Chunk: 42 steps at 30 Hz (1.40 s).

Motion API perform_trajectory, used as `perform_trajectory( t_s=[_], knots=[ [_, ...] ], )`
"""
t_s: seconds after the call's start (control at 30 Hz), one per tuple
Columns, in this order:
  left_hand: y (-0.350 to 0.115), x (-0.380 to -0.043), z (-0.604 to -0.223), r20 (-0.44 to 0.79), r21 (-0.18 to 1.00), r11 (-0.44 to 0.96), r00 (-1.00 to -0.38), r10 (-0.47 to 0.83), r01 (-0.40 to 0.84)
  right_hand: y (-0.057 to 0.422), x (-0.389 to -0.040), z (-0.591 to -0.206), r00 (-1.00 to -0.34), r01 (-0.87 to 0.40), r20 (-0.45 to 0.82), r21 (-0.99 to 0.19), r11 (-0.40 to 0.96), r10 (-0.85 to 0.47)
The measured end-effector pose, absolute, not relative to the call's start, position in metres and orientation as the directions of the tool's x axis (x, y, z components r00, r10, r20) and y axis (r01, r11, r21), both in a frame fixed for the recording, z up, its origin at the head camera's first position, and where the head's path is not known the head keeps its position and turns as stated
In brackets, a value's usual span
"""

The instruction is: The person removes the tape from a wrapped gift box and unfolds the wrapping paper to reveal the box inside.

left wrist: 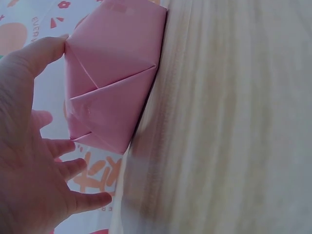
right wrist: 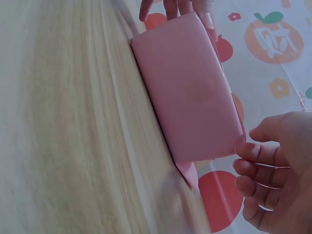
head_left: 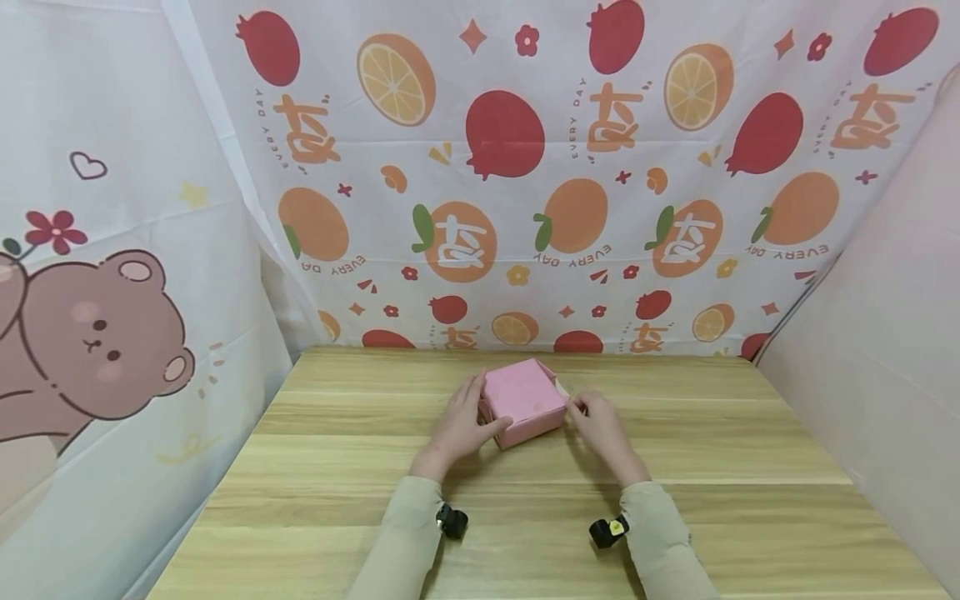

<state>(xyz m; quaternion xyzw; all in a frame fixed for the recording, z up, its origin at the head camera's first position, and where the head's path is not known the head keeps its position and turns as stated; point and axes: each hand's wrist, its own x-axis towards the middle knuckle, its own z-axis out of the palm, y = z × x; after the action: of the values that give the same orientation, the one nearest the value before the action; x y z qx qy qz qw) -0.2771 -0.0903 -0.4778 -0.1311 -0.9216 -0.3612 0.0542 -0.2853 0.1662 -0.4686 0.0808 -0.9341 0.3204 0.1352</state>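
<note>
A pink folded paper box (head_left: 525,392) sits on the wooden table between both hands. My left hand (head_left: 459,421) holds its left end, thumb on the near top corner and fingers spread along the far side. Seen from the left wrist, that end (left wrist: 112,92) has overlapping diagonal folds, and the thumb tip presses the upper edge. At the right end, my right hand (head_left: 600,425) pinches near the box's corner with thumb and index finger; its other fingers curl loosely. The right wrist view shows a smooth long side (right wrist: 190,92) and a pointed flap (right wrist: 187,173) sticking out at the bottom.
The wood-grain table (head_left: 337,500) ends at a hanging cloth (head_left: 517,275) printed with fruit. A bear-patterned cloth (head_left: 112,350) hangs on the left and a pale cloth (head_left: 885,358) on the right. Both wrists carry small black cameras (head_left: 452,522).
</note>
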Motion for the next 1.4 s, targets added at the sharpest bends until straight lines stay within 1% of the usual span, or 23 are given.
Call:
perform_trajectory(
  t_s=[0.2,0.43,0.53,0.73,1.0,1.17,1.3,1.4],
  knots=[
    [-0.09,-0.277,-0.478,0.202,0.64,0.715,-0.959,0.197,0.281,0.164,-0.283,-0.469,-0.953,-0.227,0.299,-0.614,0.756,-0.043],
    [-0.089,-0.276,-0.475,0.241,0.62,0.73,-0.955,0.172,0.288,0.164,-0.285,-0.471,-0.937,-0.269,0.344,-0.609,0.746,-0.057],
    [-0.088,-0.274,-0.473,0.272,0.609,0.733,-0.948,0.164,0.301,0.164,-0.285,-0.47,-0.938,-0.27,0.342,-0.622,0.736,-0.055],
    [-0.087,-0.274,-0.472,0.295,0.612,0.726,-0.942,0.16,0.315,0.164,-0.285,-0.47,-0.947,-0.249,0.317,-0.652,0.716,-0.041],
    [-0.084,-0.274,-0.47,0.345,0.624,0.669,-0.91,0.228,0.404,0.163,-0.285,-0.47,-0.953,-0.24,0.298,-0.644,0.726,-0.05],
    [-0.08,-0.271,-0.468,0.355,0.636,0.643,-0.902,0.247,0.427,0.163,-0.286,-0.472,-0.953,-0.244,0.298,-0.652,0.717,-0.054],
    [-0.077,-0.268,-0.467,0.366,0.618,0.643,-0.889,0.274,0.452,0.164,-0.288,-0.472,-0.953,-0.245,0.3,-0.656,0.714,-0.052],
    [-0.074,-0.268,-0.467,0.396,0.583,0.644,-0.865,0.308,0.496,0.165,-0.29,-0.473,-0.951,-0.247,0.307,-0.648,0.721,-0.05]
  ],
)
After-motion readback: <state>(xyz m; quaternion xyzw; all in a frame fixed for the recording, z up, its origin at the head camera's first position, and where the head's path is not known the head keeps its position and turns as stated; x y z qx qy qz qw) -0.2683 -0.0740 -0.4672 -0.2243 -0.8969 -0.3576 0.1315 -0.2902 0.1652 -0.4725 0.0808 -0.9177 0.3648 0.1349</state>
